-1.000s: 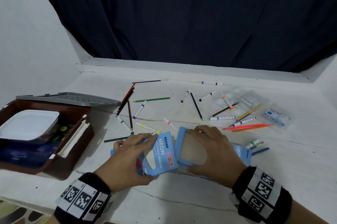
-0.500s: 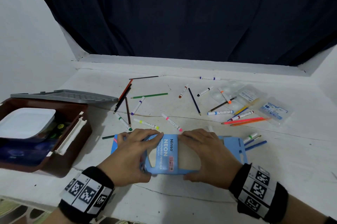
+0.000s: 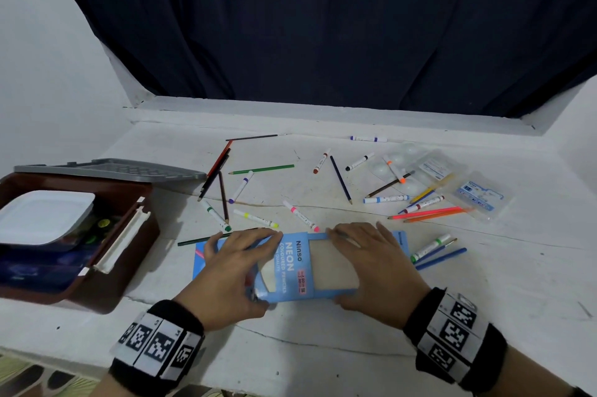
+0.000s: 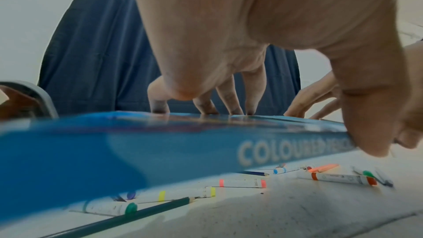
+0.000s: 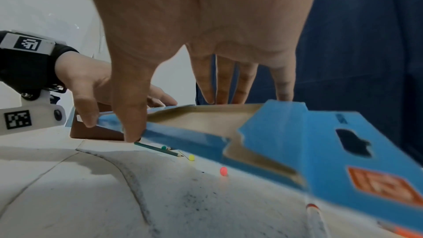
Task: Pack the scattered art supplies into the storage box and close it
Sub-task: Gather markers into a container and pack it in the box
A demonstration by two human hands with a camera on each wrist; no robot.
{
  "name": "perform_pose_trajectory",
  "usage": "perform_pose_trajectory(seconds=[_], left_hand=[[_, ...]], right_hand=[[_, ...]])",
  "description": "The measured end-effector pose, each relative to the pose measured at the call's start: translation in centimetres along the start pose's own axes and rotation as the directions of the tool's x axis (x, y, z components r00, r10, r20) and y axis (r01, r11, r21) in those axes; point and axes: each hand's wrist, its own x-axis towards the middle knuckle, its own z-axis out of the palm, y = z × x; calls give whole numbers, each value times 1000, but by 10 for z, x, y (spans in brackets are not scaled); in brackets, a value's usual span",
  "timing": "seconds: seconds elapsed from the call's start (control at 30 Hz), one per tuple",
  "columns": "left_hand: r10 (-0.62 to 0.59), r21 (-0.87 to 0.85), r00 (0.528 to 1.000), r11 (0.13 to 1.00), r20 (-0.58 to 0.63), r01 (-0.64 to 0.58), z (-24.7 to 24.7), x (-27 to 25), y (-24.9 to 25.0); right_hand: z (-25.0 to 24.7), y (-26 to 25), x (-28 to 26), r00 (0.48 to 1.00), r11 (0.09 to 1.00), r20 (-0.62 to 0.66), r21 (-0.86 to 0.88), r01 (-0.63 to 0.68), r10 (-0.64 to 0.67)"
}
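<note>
We find the fingers of the left hand spread over the far edge of the blue pencil carton, with the thumb hooked on the near edge; the hand grips the carton across its width. The right hand holds the other half in the same way, fingers reaching over the far rim and thumb pressed to the near side. The wrist views show the carton lifted clear of the worktop at its near edge, with markers and a pencil lying beneath it. Its tan inner tray shows through the open window and appears empty.

Beyond the hands, loose markers and pencils lie scattered across the worktop, with clear plastic packets at the right. The storage box stands open at the left, its grey lid folded back and a white tray already inside.

Risks, in our judgement:
- The thin card may buckle or tear if the two hands squeeze or twist against each other.
- The inner tray may slide out if the carton tilts toward an open end.
- Setting the carton down carelessly may roll the markers below it toward the worktop edge.
- Packing the carton empty leaves the pencils loose, and the white tray may leave too little room for the lid to close.
</note>
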Motion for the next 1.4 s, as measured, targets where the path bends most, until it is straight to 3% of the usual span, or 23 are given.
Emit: perform_pose_trajectory(seconds=[0.2, 0.3, 0.4, 0.47, 0.57, 0.63, 0.77, 0.93, 1.1, 1.4], left_hand=[[3, -21, 1000, 1000, -17, -3, 13, 9, 13], [-66, -78, 995, 995, -73, 60, 17, 18, 17], [-166, -186, 973, 973, -162, 135, 21, 28, 24], [-232, -285, 954, 943, -192, 171, 26, 37, 27], [-261, -412, 949, 895, -176, 170, 34, 52, 37], [-248, -404, 960, 897, -128, 178, 41, 62, 47], [-211, -349, 973, 908, 92, 230, 61, 79, 62], [-101, 38, 910, 995, 402, 93, 62, 98, 73], [-27, 207, 931, 977, 365, -53, 40, 115, 65], [-79, 291, 864, 953, 497, -81, 31, 110, 28]], right_hand=[[5, -6, 2, 994, 997, -80, 37, 75, -72], [4, -7, -4, 982, 993, -188, 120, -2, 25], [-1, -10, -12, 919, 977, -360, 191, -98, 162], [-1, -9, -15, 885, 957, -394, 244, -158, 247], [5, -6, -17, 890, 867, -265, 443, -228, 370], [8, -4, -16, 900, 800, -155, 536, -269, 407], [21, 9, -12, 886, 736, -51, 580, -349, 460], [26, 36, -8, 851, 682, 93, 556, -475, 516], [23, 56, 6, 869, 727, 168, 487, -483, 465], [17, 47, 39, 913, 887, 262, 265, -379, 312]])
